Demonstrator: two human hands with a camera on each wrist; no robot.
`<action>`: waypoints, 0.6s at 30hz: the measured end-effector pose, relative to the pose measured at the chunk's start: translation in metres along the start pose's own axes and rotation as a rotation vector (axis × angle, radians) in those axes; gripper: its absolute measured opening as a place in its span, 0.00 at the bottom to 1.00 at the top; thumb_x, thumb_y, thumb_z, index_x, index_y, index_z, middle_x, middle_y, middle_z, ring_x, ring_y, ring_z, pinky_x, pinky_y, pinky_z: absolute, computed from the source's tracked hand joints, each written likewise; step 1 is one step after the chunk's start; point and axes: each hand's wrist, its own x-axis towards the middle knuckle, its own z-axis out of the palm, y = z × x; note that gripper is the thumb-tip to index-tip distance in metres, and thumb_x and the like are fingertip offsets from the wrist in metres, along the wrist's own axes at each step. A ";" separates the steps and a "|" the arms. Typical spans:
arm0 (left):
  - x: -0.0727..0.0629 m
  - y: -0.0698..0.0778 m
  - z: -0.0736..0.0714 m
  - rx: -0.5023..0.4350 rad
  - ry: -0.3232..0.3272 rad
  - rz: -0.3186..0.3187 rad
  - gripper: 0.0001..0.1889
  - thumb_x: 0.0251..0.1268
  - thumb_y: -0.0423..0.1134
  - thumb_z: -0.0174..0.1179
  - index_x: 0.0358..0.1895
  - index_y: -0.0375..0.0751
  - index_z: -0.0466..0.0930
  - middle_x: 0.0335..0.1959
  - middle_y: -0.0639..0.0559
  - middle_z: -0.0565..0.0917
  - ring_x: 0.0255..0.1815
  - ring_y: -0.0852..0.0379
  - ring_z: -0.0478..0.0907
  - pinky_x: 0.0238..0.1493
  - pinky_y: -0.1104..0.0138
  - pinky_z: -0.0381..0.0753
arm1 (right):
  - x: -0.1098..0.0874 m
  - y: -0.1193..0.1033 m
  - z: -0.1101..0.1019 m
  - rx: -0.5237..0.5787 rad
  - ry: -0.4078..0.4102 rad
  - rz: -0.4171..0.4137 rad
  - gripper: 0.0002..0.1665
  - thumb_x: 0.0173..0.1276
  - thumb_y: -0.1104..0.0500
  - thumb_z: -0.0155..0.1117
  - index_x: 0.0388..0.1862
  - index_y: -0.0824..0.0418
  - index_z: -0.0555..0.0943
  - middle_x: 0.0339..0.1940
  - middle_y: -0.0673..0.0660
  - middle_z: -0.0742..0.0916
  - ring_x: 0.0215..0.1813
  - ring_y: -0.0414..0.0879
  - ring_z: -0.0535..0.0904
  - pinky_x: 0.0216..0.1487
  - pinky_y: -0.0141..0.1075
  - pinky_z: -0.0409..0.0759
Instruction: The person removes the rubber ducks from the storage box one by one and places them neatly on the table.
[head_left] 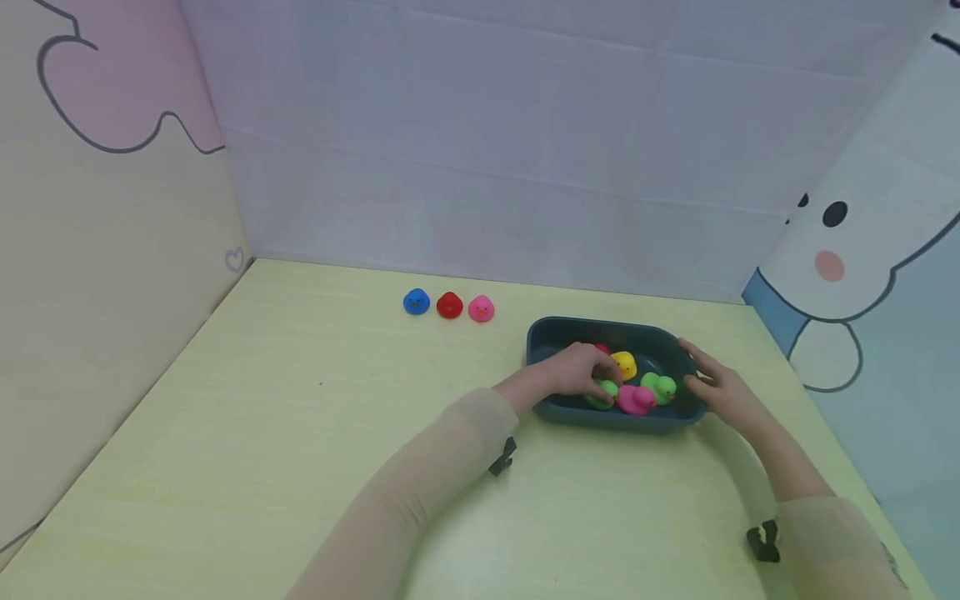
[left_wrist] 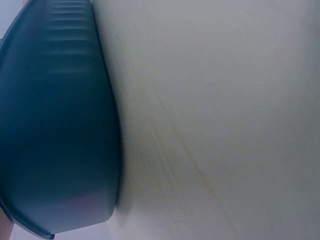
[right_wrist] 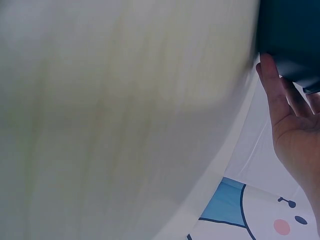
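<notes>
A dark teal plastic bin (head_left: pixel 615 423) stands on the table with several small rubber ducks inside. My left hand (head_left: pixel 576 369) reaches over the bin's left end, thumb and fingers around a green rubber duck (head_left: pixel 600 397). Beside it lie a pink duck (head_left: pixel 637 401), a second green duck (head_left: pixel 660 387) and a yellow duck (head_left: pixel 625 364); a red duck (head_left: pixel 602 347) is partly hidden behind the hand. At the bin's right end, my right hand (head_left: pixel 726 396) rests with extended fingers against the outside. The right wrist view shows those fingers (right_wrist: pixel 272 85) touching the bin wall (right_wrist: pixel 295 40).
Behind and left of the bin, a blue duck (head_left: pixel 416 302), a red duck (head_left: pixel 450 306) and a pink duck (head_left: pixel 482 309) sit in a row on the pale table (head_left: pixel 262 417). Cloth-like walls (head_left: pixel 487 150) enclose the back and both sides.
</notes>
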 end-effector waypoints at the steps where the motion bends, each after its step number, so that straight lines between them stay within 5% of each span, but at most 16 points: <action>1: 0.000 0.000 0.000 0.000 -0.003 0.003 0.14 0.52 0.43 0.70 0.44 0.49 0.84 0.42 0.62 0.83 0.43 0.69 0.76 0.48 0.81 0.70 | 0.000 0.000 0.000 0.002 -0.001 0.002 0.37 0.74 0.58 0.48 0.76 0.61 0.47 0.71 0.78 0.53 0.63 0.82 0.55 0.49 0.62 0.74; 18: -0.005 0.005 -0.001 0.038 0.002 0.033 0.13 0.57 0.41 0.67 0.46 0.49 0.84 0.36 0.62 0.81 0.34 0.65 0.73 0.38 0.81 0.70 | 0.000 0.000 0.000 0.019 -0.015 0.011 0.37 0.74 0.58 0.48 0.76 0.60 0.45 0.72 0.77 0.52 0.64 0.82 0.54 0.50 0.62 0.74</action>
